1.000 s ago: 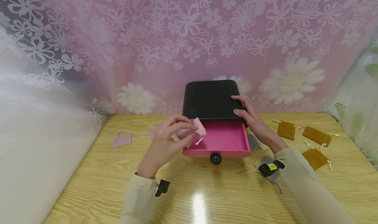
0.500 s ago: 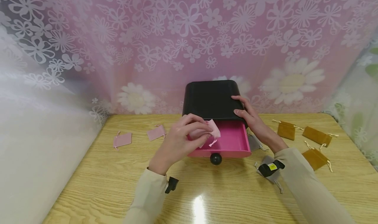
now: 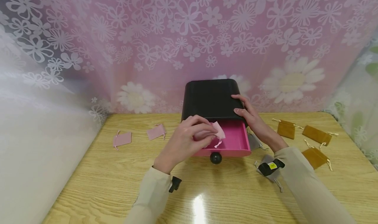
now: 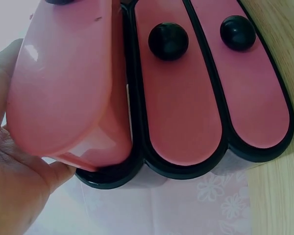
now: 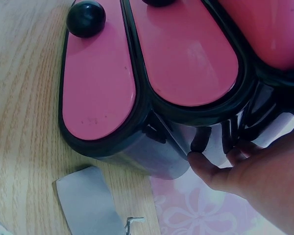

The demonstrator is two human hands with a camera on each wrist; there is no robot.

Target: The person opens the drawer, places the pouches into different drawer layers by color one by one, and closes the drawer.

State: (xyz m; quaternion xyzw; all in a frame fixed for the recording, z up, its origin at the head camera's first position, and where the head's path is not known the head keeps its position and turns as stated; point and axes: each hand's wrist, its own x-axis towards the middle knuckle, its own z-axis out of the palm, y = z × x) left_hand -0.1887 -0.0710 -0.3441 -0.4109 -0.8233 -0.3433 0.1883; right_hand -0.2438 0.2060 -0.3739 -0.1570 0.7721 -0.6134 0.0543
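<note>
My left hand (image 3: 186,140) pinches a small pale pink drawstring pouch (image 3: 220,131) over the pulled-out pink drawer (image 3: 237,141). The pouch's cord hangs down inside the drawer's outline. In the left wrist view, the top drawer's front (image 4: 63,88) juts past two closed drawers with round black knobs, and the pouch is hidden. My right hand (image 3: 255,124) rests on the right side of the black cabinet (image 3: 211,101), thumb and one finger lying over its top. The right wrist view shows fingertips (image 5: 198,159) touching the cabinet's glossy side.
Two pink pouches, one nearer (image 3: 156,132) and one further left (image 3: 122,139), lie on the wooden table (image 3: 97,184). Grey pouches (image 3: 267,160) lie right of the cabinet, one partly under my right wrist. Mustard pouches (image 3: 316,135) lie further right. A floral curtain (image 3: 165,53) hangs behind.
My left hand has moved right with the pink pouch, from the drawer's left edge to over its middle. The right hand stays on the cabinet.
</note>
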